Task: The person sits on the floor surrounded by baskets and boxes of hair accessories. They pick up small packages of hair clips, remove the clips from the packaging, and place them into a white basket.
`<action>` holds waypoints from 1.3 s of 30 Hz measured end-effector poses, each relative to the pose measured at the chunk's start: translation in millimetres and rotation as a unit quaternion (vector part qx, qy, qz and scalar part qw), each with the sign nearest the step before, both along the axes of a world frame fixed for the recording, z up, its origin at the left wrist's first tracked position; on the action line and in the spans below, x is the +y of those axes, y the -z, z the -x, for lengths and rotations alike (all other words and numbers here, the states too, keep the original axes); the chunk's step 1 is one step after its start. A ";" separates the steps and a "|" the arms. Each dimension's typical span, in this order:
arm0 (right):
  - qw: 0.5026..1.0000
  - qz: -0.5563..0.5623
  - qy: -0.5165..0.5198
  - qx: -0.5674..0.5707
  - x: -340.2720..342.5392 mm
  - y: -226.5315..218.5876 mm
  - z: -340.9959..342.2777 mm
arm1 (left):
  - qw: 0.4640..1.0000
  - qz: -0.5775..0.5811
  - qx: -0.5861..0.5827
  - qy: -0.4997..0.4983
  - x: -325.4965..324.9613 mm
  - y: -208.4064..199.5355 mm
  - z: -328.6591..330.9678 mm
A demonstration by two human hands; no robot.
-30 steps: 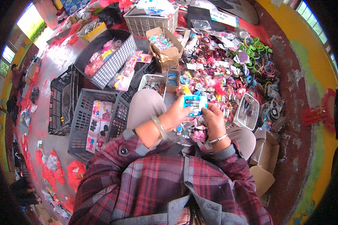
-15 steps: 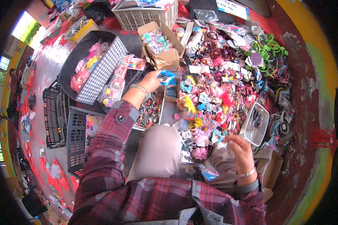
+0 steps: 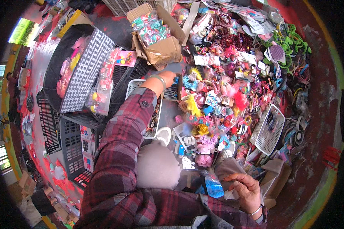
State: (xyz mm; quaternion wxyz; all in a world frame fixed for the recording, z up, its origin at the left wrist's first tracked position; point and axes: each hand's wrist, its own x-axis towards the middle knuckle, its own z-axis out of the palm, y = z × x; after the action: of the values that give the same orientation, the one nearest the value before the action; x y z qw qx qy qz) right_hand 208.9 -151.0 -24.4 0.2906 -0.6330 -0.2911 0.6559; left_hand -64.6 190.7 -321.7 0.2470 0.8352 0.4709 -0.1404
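Note:
My left hand [image 3: 166,81] reaches forward over a small cardboard box [image 3: 173,91] of dark, slim pieces. Its fingers curl down at the box's far end, with a dab of blue beside them; what they hold is hidden. My right hand [image 3: 247,192] is held low over my right leg, thumb and fingers drawn together; anything in them is too small to make out. Left of that hand lies a blue plastic packet [image 3: 214,187]. A big pile of hair accessories [image 3: 221,91], with bows, flowers and feathery pieces, spreads ahead of me.
A white basket [image 3: 154,131] sits under my left forearm; another white basket [image 3: 269,131] stands right of the pile. An open carton [image 3: 165,52] of small wrapped goods is ahead. Leftward are a houndstooth bin [image 3: 88,65] and a dark crate [image 3: 72,152]. Green headbands [image 3: 290,44] lie far right.
My left hand has moved forward and right, down to the small box; the blue packet it carried is now mostly out of sight. My right hand has drawn back from the pile toward my lap.

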 end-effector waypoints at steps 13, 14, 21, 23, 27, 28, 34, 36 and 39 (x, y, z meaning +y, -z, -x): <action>1.000 0.008 -0.008 0.003 -6.1 -7.8 -5.5 | 0.987 -0.132 0.044 0.077 -73.4 16.3 -3.8; 1.000 0.006 -0.003 0.007 -6.8 -7.3 -5.4 | 0.987 -0.146 0.026 0.067 -76.2 12.4 -2.7; 1.000 0.005 -0.006 0.016 -3.8 -6.6 -4.5 | 0.997 0.039 0.067 0.003 -27.2 -3.8 -10.7; 1.000 0.010 -0.008 0.014 -3.1 -5.7 -3.5 | 0.993 0.061 0.098 -0.020 -10.5 -2.5 -18.4; 1.000 0.012 0.004 0.019 -1.3 -3.6 -1.8 | 0.994 0.032 0.108 0.002 -2.3 1.4 -18.6; 1.000 0.013 0.005 0.021 -0.3 -3.6 -1.5 | 0.994 0.015 0.106 0.011 -4.4 14.6 -13.1; 0.999 0.019 0.007 0.037 1.4 -2.0 -1.0 | 0.987 -0.135 0.067 0.063 -15.1 52.4 7.5; 0.999 0.021 0.008 0.037 1.3 -1.2 -0.8 | 0.993 -0.011 0.107 0.049 -12.8 3.8 -13.3; 0.999 0.025 0.001 0.031 3.5 -1.9 -0.9 | 0.996 0.030 0.081 -0.037 -10.4 19.1 -7.2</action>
State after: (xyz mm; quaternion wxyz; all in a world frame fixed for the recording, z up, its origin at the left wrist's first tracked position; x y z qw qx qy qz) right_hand 209.8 -147.6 -22.6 0.2842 -0.6194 -0.2649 0.6822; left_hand -57.4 180.3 -340.8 0.2384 0.7950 0.5157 -0.2124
